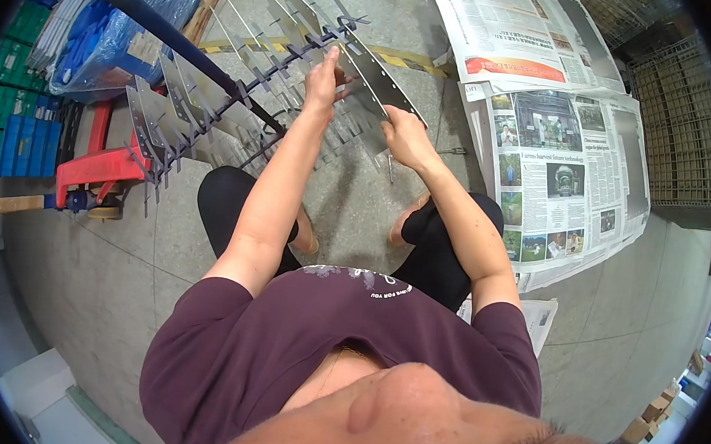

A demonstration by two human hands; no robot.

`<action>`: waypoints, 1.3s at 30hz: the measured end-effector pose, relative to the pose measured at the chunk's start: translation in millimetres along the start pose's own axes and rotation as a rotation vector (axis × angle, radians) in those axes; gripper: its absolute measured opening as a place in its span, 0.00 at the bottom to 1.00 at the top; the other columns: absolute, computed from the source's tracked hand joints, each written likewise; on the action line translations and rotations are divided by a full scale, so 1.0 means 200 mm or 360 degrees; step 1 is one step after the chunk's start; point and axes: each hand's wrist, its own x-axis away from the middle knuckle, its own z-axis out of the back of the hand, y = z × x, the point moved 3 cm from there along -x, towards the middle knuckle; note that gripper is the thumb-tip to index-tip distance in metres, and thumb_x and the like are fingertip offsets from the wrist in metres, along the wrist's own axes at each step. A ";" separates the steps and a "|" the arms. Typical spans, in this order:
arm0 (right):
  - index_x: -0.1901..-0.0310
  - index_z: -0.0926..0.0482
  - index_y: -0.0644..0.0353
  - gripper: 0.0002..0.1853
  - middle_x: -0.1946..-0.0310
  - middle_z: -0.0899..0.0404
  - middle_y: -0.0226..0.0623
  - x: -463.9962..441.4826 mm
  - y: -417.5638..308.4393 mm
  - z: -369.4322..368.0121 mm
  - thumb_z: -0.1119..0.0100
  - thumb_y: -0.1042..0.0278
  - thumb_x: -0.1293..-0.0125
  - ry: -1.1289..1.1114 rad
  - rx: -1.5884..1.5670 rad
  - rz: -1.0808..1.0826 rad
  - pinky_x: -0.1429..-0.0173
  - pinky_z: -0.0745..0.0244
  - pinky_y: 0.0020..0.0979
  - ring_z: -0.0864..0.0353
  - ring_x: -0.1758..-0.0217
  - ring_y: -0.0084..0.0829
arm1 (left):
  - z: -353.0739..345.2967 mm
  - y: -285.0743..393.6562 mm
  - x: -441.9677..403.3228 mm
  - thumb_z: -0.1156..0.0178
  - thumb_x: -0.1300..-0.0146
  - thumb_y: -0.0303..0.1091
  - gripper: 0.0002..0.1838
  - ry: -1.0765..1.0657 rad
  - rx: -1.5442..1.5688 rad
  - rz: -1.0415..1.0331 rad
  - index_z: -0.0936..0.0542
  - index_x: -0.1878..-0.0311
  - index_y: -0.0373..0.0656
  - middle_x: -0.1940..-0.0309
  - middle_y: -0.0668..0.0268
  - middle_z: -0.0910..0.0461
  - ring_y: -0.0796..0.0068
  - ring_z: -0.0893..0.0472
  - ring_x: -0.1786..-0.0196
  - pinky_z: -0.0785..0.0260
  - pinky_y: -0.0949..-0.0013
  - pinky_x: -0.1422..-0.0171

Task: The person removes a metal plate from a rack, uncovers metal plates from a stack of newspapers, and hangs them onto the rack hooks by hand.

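A long thin metal plate (381, 75) with small holes along its edge slants away from me beside a rack. My right hand (406, 136) pinches the plate's near end, thumb on top. My left hand (323, 82) is at the rack's dark spiked bar (298, 53), close to the plate's far end. Its fingers are apart, one stretched up towards the bar; whether they touch the plate I cannot tell. Several similar metal plates (189, 92) hang along the rack, standing on edge between its prongs.
Newspapers (543, 170) cover a surface on my right, beside a wire mesh crate (678, 130). A dark pole (166, 25) crosses the rack. To the left are a red pallet jack (101, 167), blue film-wrapped goods (141, 26) and green crates (1, 106). Yellow-black tape (410, 62) marks the floor.
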 end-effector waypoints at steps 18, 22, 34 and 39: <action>0.56 0.23 0.66 0.11 0.63 0.21 0.59 -0.03 -0.03 0.00 0.48 0.71 0.38 0.0063 0.0058 -0.0038 0.49 0.29 0.54 0.23 0.54 0.60 | 0.04 -0.11 -0.02 0.41 0.36 0.57 0.19 -0.0127 0.0049 0.0055 0.28 0.65 0.50 0.66 0.71 0.25 0.72 0.19 0.56 0.29 0.61 0.56; 0.55 0.23 0.66 0.12 0.62 0.20 0.59 -0.05 -0.03 -0.01 0.48 0.71 0.38 0.0053 0.0058 -0.0033 0.49 0.29 0.54 0.23 0.53 0.60 | 0.04 -0.11 -0.01 0.40 0.36 0.56 0.19 -0.0110 0.0022 0.0064 0.29 0.64 0.51 0.67 0.72 0.25 0.73 0.19 0.57 0.29 0.61 0.57; 0.55 0.23 0.65 0.12 0.63 0.20 0.59 -0.09 -0.06 -0.04 0.46 0.70 0.38 0.0058 0.0102 -0.0010 0.49 0.29 0.54 0.22 0.54 0.60 | 0.06 -0.14 -0.03 0.36 0.38 0.51 0.20 -0.0084 0.0043 0.0029 0.26 0.59 0.44 0.66 0.68 0.24 0.74 0.18 0.62 0.29 0.66 0.64; 0.56 0.23 0.65 0.12 0.62 0.20 0.58 -0.10 -0.06 -0.04 0.46 0.70 0.37 0.0058 0.0127 0.0017 0.49 0.29 0.53 0.22 0.53 0.59 | 0.06 -0.14 -0.02 0.36 0.38 0.50 0.19 -0.0062 0.0053 0.0016 0.26 0.59 0.44 0.66 0.67 0.23 0.74 0.18 0.63 0.29 0.67 0.64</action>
